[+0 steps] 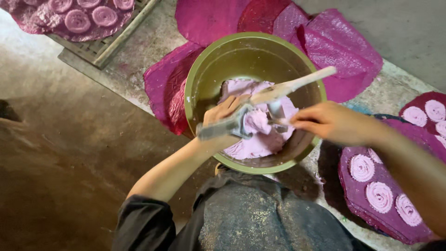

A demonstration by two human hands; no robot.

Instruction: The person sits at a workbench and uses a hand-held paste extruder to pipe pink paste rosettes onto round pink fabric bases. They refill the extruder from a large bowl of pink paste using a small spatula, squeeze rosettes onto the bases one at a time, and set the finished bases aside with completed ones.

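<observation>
Bowl (197, 74): green, round, directly under both hands; pale pink dough (260, 142) heaped in its bottom, just below the fingers.
Mats: magenta sheets (344, 51) beyond the bowl, away from the person; more to the right hand's outer side, carrying pink dough spirals (378, 195).
Press tool (223, 128): grey metal, long axis running left-low to right-high across the bowl; near end points past the left wrist.
Wooden stick (297, 83): pale, lies above the dough, far end pointing up-right beyond the right hand.
Left hand (223, 114): nearer to the tool, closed round its grey body.
Right hand (334, 123): fingers pinched narrow at the tool's centre; exact grip cannot be told.
</observation>
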